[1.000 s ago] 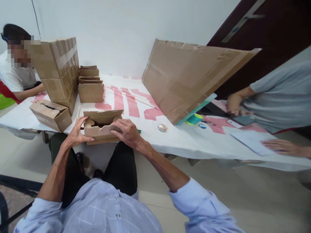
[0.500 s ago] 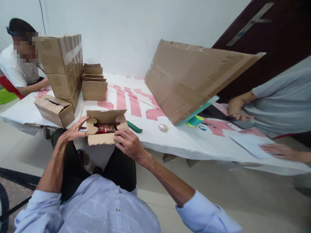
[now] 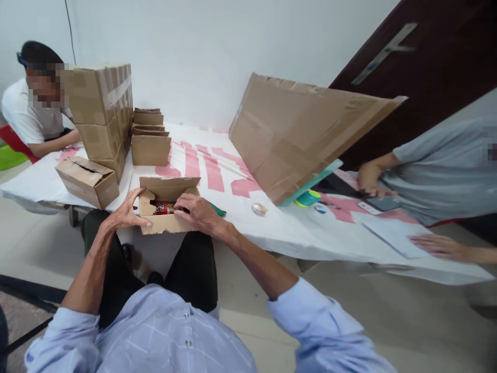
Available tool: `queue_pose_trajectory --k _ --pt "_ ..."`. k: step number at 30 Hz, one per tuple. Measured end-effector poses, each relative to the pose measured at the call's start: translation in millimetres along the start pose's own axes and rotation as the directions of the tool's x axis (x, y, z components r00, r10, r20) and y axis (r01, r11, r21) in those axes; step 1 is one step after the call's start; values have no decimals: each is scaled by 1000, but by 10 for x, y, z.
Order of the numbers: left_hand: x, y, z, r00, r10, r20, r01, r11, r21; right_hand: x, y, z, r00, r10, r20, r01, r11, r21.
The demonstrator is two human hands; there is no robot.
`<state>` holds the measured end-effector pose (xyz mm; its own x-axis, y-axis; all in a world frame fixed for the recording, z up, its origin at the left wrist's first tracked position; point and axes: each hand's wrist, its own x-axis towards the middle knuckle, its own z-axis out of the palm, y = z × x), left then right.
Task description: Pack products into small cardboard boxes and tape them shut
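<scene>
A small open cardboard box (image 3: pixel 169 224) sits at the table's front edge, its back flap standing up. Inside lies a red printed packet (image 3: pixel 162 207), partly covered by my fingers. My left hand (image 3: pixel 129 211) grips the box's left end, thumb on the front flap and fingers at the left side. Over the right half of the opening, my right hand (image 3: pixel 196 211) reaches in with curled fingers; whether they pinch the packet or a side flap is hidden. A green box-cutter-like tool (image 3: pixel 218 210) lies just right of it, partly covered.
Stacked cartons (image 3: pixel 87 98) and a closed small box (image 3: pixel 87 178) stand at left, folded boxes (image 3: pixel 150 150) behind. A big cardboard sheet (image 3: pixel 298 137) leans at right, near a tape roll (image 3: pixel 307 198) and a clear tape roll (image 3: pixel 259 209). Two people sit at the table's ends.
My right hand has moved from the front right edge up and inward over the opening. My left hand has closed onto the box's left end, thumb now on the front flap.
</scene>
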<state>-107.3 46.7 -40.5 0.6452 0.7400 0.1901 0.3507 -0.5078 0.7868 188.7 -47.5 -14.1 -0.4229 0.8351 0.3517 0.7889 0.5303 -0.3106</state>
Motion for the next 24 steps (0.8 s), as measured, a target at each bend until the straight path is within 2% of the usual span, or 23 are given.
queue_pose_trajectory --k 2,4,7,9,11,14,19,24 --pt "0 -10 -4 1000 -1 -5 1 1000 2 209 55 -41 990 59 124 -56 998 -32" --pt "-3 -8 -5 1000 0 -9 0 1000 -5 404 93 -56 962 110 250 -85 990 -108" --pt "-8 5 -3 1000 2 -16 -2 1000 -21 622 102 -30 885 176 432 -76 968 -238" --pt "-4 8 3 1000 16 -25 -16 1000 -22 701 84 2 841 210 499 -55 950 -306" --pt "5 3 12 999 30 -33 -31 999 -21 734 57 31 835 229 501 -36 930 -366" --pt "17 -13 27 999 37 -33 -38 999 -23 738 16 56 855 225 467 -6 905 -424" --pt "19 -68 34 996 76 -42 -77 997 -12 704 -27 32 851 242 467 0 888 -461" --pt "29 -128 25 998 53 -45 -55 997 -50 631 -38 -151 930 165 328 -24 919 -394"
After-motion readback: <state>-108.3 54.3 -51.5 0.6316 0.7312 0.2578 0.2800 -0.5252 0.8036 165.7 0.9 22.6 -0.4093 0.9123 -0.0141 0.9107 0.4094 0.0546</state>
